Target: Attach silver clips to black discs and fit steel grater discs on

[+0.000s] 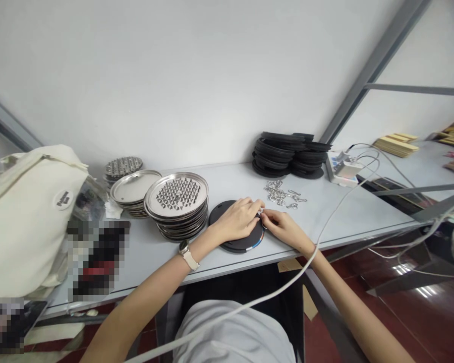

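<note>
A round black disc-shaped case (pixel 245 243) with a blue, white and orange strip along its rim lies flat near the table's front edge. Across its top rests my left hand (pixel 240 219), fingers curled and closed over its right side. My right hand (pixel 282 227) meets it at that same edge, thumb and fingertips pinched together. Something small and light seems to sit between the fingertips, too hidden to name. Just beyond the right hand lies a loose pile of small metal clasps (pixel 276 194). Left of the case stands a stack of round metal plates (pixel 181 196), the top one covered in raised points.
Black round cases (pixel 278 151) are stacked against the wall. More metal plates (pixel 136 186) stand behind the first stack. A cream bag (pixel 30 217) occupies the left end. A power strip (pixel 342 171) sits at right, and a white cable (pixel 280 290) hangs across my right forearm.
</note>
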